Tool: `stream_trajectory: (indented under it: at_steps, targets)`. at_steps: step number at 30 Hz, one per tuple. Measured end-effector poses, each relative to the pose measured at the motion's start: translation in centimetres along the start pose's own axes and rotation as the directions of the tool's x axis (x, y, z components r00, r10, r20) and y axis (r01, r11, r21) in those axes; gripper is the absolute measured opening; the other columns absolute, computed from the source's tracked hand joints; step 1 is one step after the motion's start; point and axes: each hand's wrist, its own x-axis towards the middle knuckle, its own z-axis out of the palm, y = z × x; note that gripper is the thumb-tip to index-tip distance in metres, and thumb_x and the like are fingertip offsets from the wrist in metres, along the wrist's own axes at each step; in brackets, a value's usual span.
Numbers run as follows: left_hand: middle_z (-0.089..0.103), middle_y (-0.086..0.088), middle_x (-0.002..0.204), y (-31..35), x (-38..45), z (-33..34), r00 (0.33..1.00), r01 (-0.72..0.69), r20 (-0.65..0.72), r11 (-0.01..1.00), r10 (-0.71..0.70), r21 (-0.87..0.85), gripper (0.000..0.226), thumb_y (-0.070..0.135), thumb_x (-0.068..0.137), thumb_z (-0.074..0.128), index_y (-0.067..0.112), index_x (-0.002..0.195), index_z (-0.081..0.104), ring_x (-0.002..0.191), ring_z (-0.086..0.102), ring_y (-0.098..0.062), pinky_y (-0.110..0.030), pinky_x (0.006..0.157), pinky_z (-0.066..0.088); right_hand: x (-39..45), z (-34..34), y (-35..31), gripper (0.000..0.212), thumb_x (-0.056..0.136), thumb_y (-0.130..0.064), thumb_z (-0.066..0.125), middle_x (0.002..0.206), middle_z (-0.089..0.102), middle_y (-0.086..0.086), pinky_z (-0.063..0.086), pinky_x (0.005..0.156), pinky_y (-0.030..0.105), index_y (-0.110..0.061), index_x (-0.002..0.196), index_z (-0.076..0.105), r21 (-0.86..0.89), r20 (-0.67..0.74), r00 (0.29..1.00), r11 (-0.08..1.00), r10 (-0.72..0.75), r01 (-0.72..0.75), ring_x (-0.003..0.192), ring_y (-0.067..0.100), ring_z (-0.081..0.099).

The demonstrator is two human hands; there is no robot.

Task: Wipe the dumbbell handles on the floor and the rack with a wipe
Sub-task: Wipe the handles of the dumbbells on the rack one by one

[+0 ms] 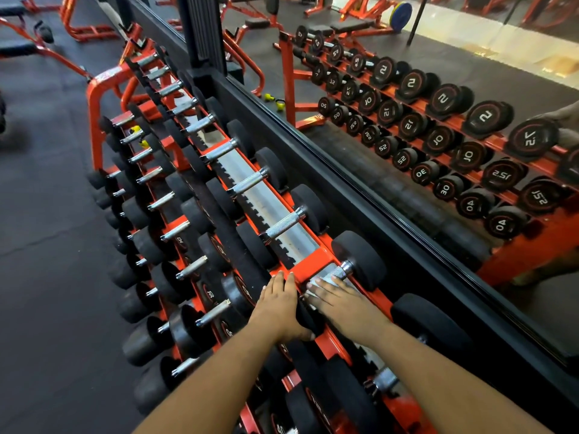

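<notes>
Fingers of your right hand lie flat and straight, pressing a pale wipe onto a dumbbell handle on the top tier of the orange rack; your left hand rests extended fingers over that dumbbell's near black head, beside the handle. Steady the head, I'd say, and wrap the wipe round the knurled handle so its underside gets cleaned too. Beyond the rack, the mirror shows reversed numbers on dumbbell ends: 40, 30, 25, 10. Smaller markings on the rack-side heads are too blurred to read.
</notes>
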Motion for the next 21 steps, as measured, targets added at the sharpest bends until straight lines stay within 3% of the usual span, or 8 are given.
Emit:
stream_trajectory:
  at_steps: [2, 4, 6, 9, 13, 18, 21]
  targets:
    - [-0.011, -0.013, 0.17, 0.0, 0.0, 0.0, 1.0, 0.003, 0.007, 1.0, -0.003, 0.003, 0.144, 0.055, 0.066, 0.089, 0.012, 0.161, -0.01, 0.157, -0.009, -0.028, -0.046, 0.128, 0.007, 0.3, -0.2, 0.6, 0.052, 0.096, -0.019, 0.055, 0.154, 0.047, -0.001, 0.029, 0.121, 0.045, -0.024, 0.147, 0.046, 0.016, -0.021, 0.989, 0.989, 0.144, -0.144, 0.147, 0.019, 0.036]
    - [-0.01, -0.012, 0.17, 0.1, 0.0, -0.1, 1.0, 0.004, 0.004, 1.0, -0.004, 0.005, 0.144, 0.055, 0.066, 0.089, 0.012, 0.161, -0.01, 0.157, -0.009, -0.028, -0.046, 0.128, 0.007, 1.2, -0.6, 0.3, 0.044, 0.101, -0.029, 0.042, 0.149, 0.052, 0.002, 0.017, 0.125, 0.043, -0.022, 0.144, 0.05, 0.026, -0.023, 0.962, 0.962, 0.272, -0.272, 0.145, 0.023, 0.04]
    - [-0.009, -0.012, 0.17, 0.1, -0.1, -0.2, 1.0, 0.006, 0.003, 1.0, -0.006, 0.002, 0.145, 0.055, 0.065, 0.089, 0.012, 0.161, -0.01, 0.157, -0.009, -0.028, -0.045, 0.128, 0.006, 2.4, -0.5, -0.8, 0.045, 0.1, -0.03, 0.039, 0.144, 0.054, 0.001, 0.013, 0.125, 0.043, -0.019, 0.141, 0.052, 0.066, 0.019, 0.983, 0.981, 0.181, -0.182, 0.143, 0.023, 0.042]
    - [-0.008, -0.012, 0.17, 0.1, -0.1, -0.2, 1.0, 0.01, 0.001, 1.0, -0.01, 0.006, 0.145, 0.056, 0.064, 0.089, 0.013, 0.161, -0.009, 0.157, -0.008, -0.028, -0.045, 0.128, 0.006, 2.5, -0.9, -1.0, 0.052, 0.095, -0.03, 0.041, 0.144, 0.052, 0.001, 0.021, 0.125, 0.045, -0.017, 0.144, 0.047, 0.081, 0.047, 0.999, 0.997, -0.004, 0.0, 0.141, 0.021, 0.041]
    - [-0.011, -0.011, 0.17, 0.1, 0.0, -0.2, 1.0, 0.014, 0.012, 1.0, -0.014, 0.006, 0.144, 0.055, 0.066, 0.089, 0.013, 0.161, -0.011, 0.157, -0.009, -0.028, -0.046, 0.128, 0.006, 1.5, -1.2, 0.8, 0.05, 0.093, -0.035, 0.043, 0.141, 0.056, 0.002, 0.02, 0.124, 0.045, -0.019, 0.14, 0.054, 0.031, 0.003, 0.963, 0.963, 0.269, -0.269, 0.138, 0.024, 0.045]
    - [-0.01, -0.011, 0.17, 0.1, -0.1, -0.3, 1.0, 0.008, 0.01, 1.0, -0.008, -0.001, 0.143, 0.054, 0.066, 0.089, 0.013, 0.162, -0.009, 0.157, -0.008, -0.028, -0.045, 0.128, 0.005, 1.1, -0.7, -0.4, 0.047, 0.092, -0.034, 0.045, 0.14, 0.054, -0.003, 0.027, 0.12, 0.043, -0.021, 0.136, 0.056, 0.105, -0.075, 0.989, 0.987, 0.127, -0.118, 0.137, 0.018, 0.044]
    - [-0.009, -0.012, 0.17, 0.1, -0.1, -0.3, 1.0, 0.007, 0.009, 1.0, -0.007, 0.016, 0.144, 0.056, 0.065, 0.089, 0.012, 0.161, -0.009, 0.157, -0.007, -0.028, -0.046, 0.128, 0.007, 3.2, -2.3, 0.5, 0.042, 0.098, -0.045, 0.036, 0.121, 0.061, -0.004, 0.027, 0.117, 0.039, -0.022, 0.122, 0.062, 0.083, 0.035, 0.98, 0.977, 0.194, -0.196, 0.123, 0.021, 0.051]
